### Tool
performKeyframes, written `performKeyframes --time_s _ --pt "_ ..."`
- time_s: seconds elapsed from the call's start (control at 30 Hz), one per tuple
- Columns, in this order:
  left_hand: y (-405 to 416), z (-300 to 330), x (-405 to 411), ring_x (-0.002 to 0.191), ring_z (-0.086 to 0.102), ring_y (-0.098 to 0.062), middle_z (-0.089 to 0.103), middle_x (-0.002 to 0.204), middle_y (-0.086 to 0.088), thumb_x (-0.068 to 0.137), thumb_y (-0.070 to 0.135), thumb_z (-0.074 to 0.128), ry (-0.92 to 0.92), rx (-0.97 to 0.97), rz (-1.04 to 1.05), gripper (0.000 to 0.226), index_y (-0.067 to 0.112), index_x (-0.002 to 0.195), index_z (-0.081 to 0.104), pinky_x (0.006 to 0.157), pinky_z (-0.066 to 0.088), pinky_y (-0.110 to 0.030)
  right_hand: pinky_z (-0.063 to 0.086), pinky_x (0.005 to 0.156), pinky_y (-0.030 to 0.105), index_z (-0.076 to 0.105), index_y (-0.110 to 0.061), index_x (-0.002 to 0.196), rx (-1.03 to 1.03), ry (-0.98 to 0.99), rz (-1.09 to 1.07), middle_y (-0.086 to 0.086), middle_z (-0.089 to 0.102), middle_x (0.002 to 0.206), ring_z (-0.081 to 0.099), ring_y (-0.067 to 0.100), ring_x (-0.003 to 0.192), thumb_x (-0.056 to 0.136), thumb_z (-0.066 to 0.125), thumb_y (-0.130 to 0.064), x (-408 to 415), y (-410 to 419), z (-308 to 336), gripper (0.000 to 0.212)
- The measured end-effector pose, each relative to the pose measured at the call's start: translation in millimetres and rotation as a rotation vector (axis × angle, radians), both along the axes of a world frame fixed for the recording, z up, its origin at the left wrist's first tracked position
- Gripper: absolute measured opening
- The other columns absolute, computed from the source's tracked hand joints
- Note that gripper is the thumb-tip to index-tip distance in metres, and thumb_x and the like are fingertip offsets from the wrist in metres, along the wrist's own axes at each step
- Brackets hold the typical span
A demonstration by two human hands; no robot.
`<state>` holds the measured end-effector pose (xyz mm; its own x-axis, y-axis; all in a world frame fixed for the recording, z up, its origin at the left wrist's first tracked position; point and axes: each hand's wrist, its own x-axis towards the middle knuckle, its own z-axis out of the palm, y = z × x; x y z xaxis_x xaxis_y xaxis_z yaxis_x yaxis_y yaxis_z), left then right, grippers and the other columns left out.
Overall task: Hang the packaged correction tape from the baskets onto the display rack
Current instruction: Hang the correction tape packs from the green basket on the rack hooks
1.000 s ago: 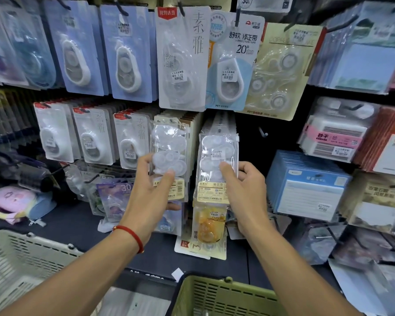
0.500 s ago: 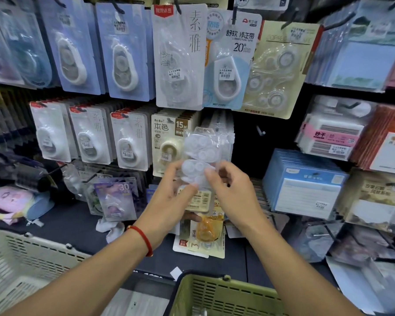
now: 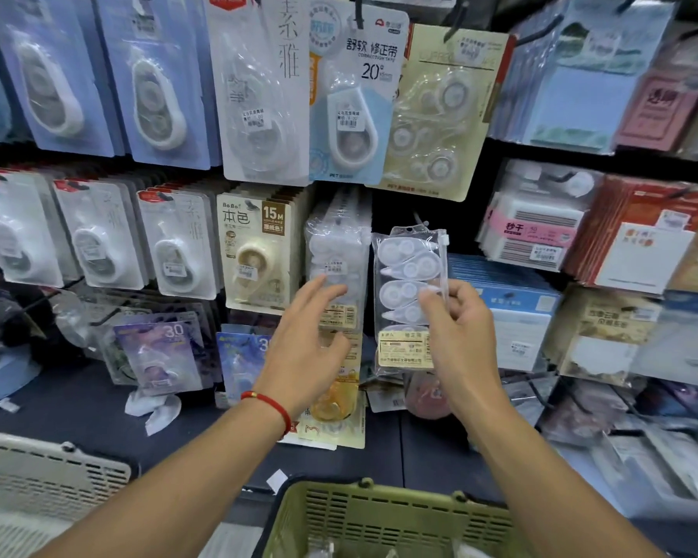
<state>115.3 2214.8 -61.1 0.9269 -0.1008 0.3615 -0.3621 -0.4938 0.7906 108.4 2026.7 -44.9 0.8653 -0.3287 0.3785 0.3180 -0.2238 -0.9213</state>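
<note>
Before the display rack (image 3: 416, 219), hands: right hand (image 3: 458, 336) pinching a correction tape pack (image 3: 406, 292), left hand (image 3: 303, 344) spread, empty.

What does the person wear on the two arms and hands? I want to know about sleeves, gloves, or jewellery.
Both forearms are bare, with no sleeves in view, and both hands are without gloves. The left hand has a thin red cord bracelet around its wrist, with a small gold-coloured bead near one end. The right hand and its wrist carry nothing: no ring, watch or band shows.
</note>
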Motion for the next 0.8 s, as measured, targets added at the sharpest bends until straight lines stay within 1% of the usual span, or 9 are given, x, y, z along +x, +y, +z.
performKeyframes --time_s 0.07,0.2,0.33,0.47,0.57,0.63,0.7,0.73,0.8 --pt "-2 0 1 0.158 0.018 -0.005 0.024 0.17 0.014 0.096 0.005 0.062 -0.012 0.037 0.013 0.063 0.031 0.152 0.048 0.127 0.021 -0.03 0.041 0.063 0.038 0.064 -0.022 0.097 -0.008 -0.002 -0.008 -0.002 0.053 0.069 0.046 0.013 0.062 0.098 0.063 -0.031 -4 -2 0 0.009" --pt "-5 0 2 0.158 0.013 -0.003 0.021 0.171 0.014 0.096 0.004 0.062 -0.018 0.087 0.005 0.065 0.03 0.154 0.047 0.116 0.012 -0.014 0.039 0.054 0.022 0.063 -0.021 0.099 0.037 0.004 -0.045 -0.004 0.051 0.067 0.042 0.007 0.056 0.101 0.062 -0.031 -4 -5 3 0.01" --pt "-5 -2 1 0.158 0.012 -0.003 0.017 0.172 0.016 0.095 0.006 0.064 -0.007 0.109 -0.021 0.069 0.032 0.155 0.044 0.117 0.014 -0.017 0.039 0.053 0.015 0.065 -0.019 0.099 0.04 0.011 -0.041 -0.004 0.052 0.066 0.041 0.007 0.057 0.102 0.064 -0.029 -3 -7 6 0.01" --pt "-2 -5 2 0.158 0.011 -0.003 0.014 0.172 0.019 0.095 0.007 0.065 -0.003 0.126 -0.036 0.071 0.035 0.156 0.042 0.122 0.016 -0.025 0.046 0.061 0.027 0.067 -0.022 0.101 0.03 0.033 -0.021 0.013 0.068 0.077 0.053 0.012 0.064 0.103 0.065 -0.031 -4 -3 9 0.009" --pt "-1 -6 4 0.158 0.012 -0.003 0.013 0.172 0.02 0.095 0.007 0.066 -0.006 0.126 -0.047 0.071 0.037 0.155 0.042 0.122 0.018 -0.026 0.048 0.065 0.032 0.067 -0.023 0.1 0.026 0.051 -0.037 0.02 0.07 0.088 0.056 0.015 0.069 0.102 0.066 -0.033 -4 -3 9 0.01" --pt "-1 -7 4 0.159 0.012 -0.004 0.014 0.172 0.019 0.095 0.008 0.066 -0.01 0.137 -0.052 0.07 0.037 0.155 0.043 0.121 0.019 -0.026 0.05 0.067 0.029 0.067 -0.023 0.103 -0.038 0.084 -0.06 0.012 0.073 0.087 0.06 0.011 0.07 0.102 0.065 -0.036 -2 -7 6 0.013" --pt "-1 -8 4 0.158 0.014 -0.006 0.015 0.173 0.016 0.095 0.009 0.065 -0.007 0.167 -0.051 0.069 0.036 0.155 0.043 0.119 0.017 -0.024 0.053 0.072 0.024 0.063 -0.023 0.112 -0.169 0.13 -0.087 -0.004 0.072 0.091 0.066 0.004 0.08 0.103 0.064 -0.039 -1 -11 2 0.019" --pt "0 -10 3 0.158 0.015 -0.007 0.017 0.172 0.014 0.096 0.009 0.065 -0.003 0.182 -0.048 0.068 0.035 0.155 0.043 0.118 0.016 -0.023 0.051 0.075 0.021 0.059 -0.023 0.121 -0.238 0.152 -0.102 -0.012 0.068 0.099 0.065 0.001 0.088 0.103 0.063 -0.038 -2 -14 0 0.024" --pt "0 -14 0 0.158 0.02 -0.012 0.025 0.17 0.009 0.095 0.008 0.065 0.011 0.209 -0.041 0.066 0.03 0.155 0.045 0.119 0.016 -0.022 0.05 0.089 0.024 0.054 -0.02 0.134 -0.371 0.178 -0.151 -0.012 0.063 0.117 0.063 0.006 0.106 0.103 0.062 -0.031 -4 -22 -8 0.034"
